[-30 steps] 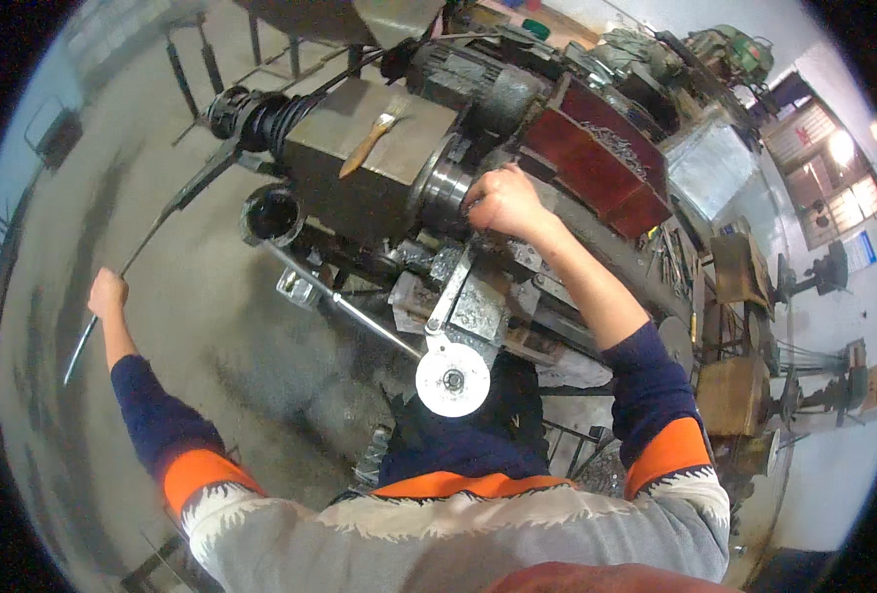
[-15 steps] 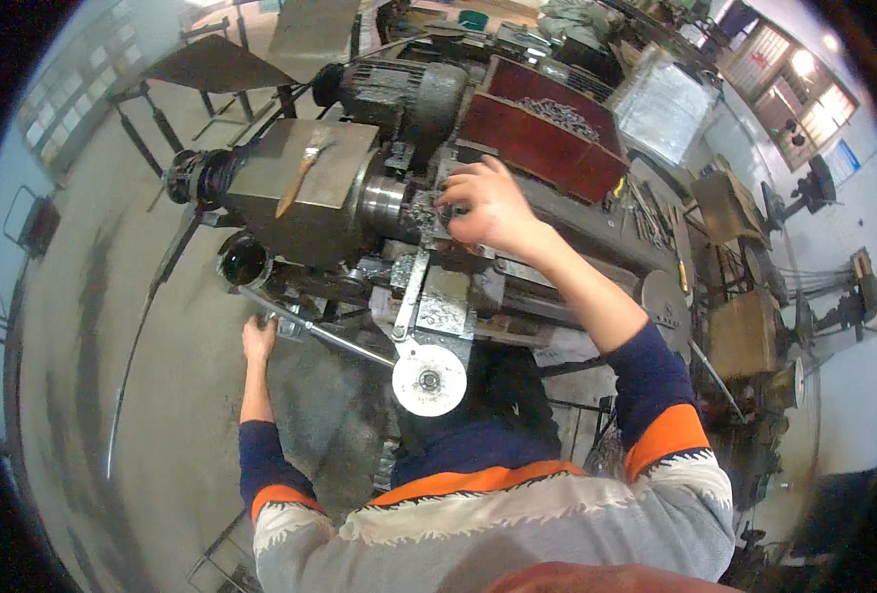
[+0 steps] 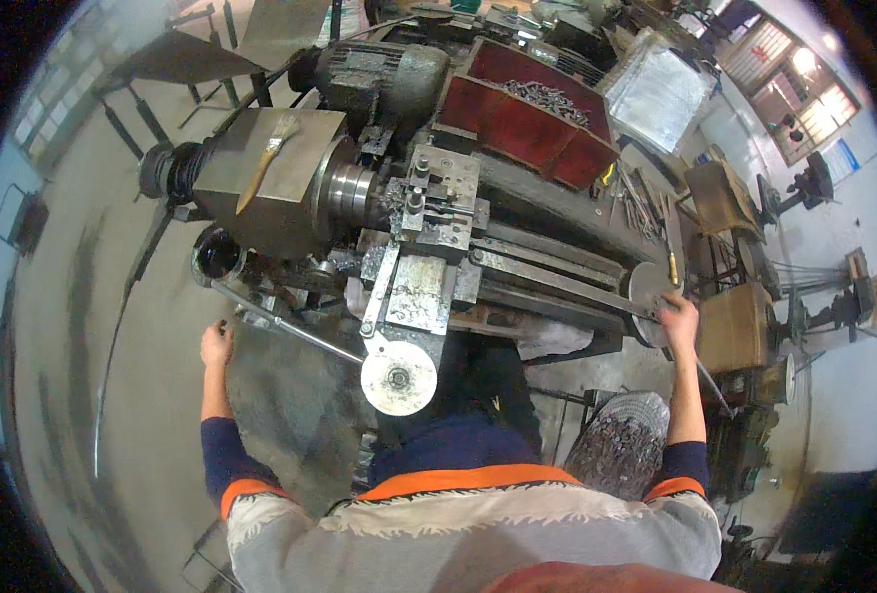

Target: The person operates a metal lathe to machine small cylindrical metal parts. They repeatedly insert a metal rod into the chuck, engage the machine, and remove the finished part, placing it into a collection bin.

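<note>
A small metal lathe stands before me, its shiny spindle chuck facing a tool post coated with metal chips. At the right end of the lathe, my right hand is closed on the rim of a round grey handwheel. My left hand is held low, left of the machine, with its fingers curled; a small dark spot shows at the fingertips, too small to name. Near that hand are a dark round cup and a long metal lever. A white round dial sits at the lathe's front.
A wooden-handled brush lies on the headstock. Behind the lathe is a red box of small metal parts, beside an electric motor. Hand tools lie at the right. A container of dark metal pieces stands by my right arm.
My right hand has left the chuck and tool post area and moved right to the handwheel. My left hand has drawn away from beneath the headstock. The tool post now shows uncovered.
</note>
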`<action>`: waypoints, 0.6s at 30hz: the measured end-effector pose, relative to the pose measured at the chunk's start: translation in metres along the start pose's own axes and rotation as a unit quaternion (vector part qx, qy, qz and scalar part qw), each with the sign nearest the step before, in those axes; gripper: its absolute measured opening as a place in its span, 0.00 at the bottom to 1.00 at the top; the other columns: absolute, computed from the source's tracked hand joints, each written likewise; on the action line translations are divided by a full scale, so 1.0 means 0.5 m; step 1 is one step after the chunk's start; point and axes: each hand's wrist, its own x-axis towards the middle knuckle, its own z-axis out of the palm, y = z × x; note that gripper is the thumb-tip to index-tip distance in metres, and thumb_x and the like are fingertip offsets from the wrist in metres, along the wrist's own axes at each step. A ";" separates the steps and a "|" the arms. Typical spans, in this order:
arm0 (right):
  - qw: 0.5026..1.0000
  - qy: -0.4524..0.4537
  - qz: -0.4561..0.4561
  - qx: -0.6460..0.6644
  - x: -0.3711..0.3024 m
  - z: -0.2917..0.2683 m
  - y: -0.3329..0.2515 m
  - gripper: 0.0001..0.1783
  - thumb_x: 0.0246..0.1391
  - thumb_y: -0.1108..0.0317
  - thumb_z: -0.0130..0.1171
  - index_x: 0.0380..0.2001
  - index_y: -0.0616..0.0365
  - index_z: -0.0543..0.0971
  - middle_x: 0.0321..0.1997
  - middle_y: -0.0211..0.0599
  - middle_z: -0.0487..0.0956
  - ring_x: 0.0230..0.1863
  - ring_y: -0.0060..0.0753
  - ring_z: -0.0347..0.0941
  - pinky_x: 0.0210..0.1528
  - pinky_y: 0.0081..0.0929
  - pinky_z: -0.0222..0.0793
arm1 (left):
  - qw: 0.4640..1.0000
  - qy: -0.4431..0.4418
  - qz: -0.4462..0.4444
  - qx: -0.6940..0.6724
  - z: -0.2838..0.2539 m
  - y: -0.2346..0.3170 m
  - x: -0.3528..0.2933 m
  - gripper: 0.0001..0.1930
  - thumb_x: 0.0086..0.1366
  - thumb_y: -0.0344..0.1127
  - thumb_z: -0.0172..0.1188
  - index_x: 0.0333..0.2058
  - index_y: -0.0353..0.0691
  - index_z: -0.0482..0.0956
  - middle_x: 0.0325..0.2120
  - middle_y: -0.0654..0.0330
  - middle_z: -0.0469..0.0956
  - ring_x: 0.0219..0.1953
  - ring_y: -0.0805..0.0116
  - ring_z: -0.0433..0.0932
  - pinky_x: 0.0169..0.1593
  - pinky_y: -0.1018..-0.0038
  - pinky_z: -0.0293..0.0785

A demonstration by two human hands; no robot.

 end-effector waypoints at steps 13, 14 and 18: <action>0.891 -0.169 0.242 -0.346 -0.119 -0.047 0.449 0.24 0.37 0.63 0.54 0.41 0.63 0.73 0.43 0.52 0.75 0.46 0.49 0.71 0.48 0.37 0.67 | 0.874 0.133 -0.141 -0.446 -0.122 0.252 0.031 0.16 0.58 0.40 0.56 0.35 0.29 0.73 0.20 0.54 0.76 0.19 0.70 0.75 0.22 0.76 0.69; 0.888 -0.163 0.255 -0.347 -0.141 -0.045 0.464 0.23 0.38 0.61 0.55 0.39 0.62 0.74 0.40 0.51 0.76 0.44 0.49 0.72 0.46 0.38 0.68 | 0.851 0.065 -0.143 -0.501 -0.133 0.280 0.023 0.13 0.58 0.37 0.57 0.31 0.29 0.71 0.19 0.52 0.75 0.16 0.66 0.75 0.20 0.73 0.69; 0.881 -0.152 0.309 -0.323 -0.209 -0.026 0.431 0.21 0.38 0.59 0.54 0.37 0.60 0.76 0.40 0.50 0.77 0.44 0.48 0.73 0.45 0.38 0.68 | 0.763 0.077 -0.161 -0.621 -0.104 0.276 0.046 0.12 0.57 0.34 0.56 0.30 0.29 0.69 0.19 0.50 0.76 0.14 0.64 0.75 0.18 0.73 0.69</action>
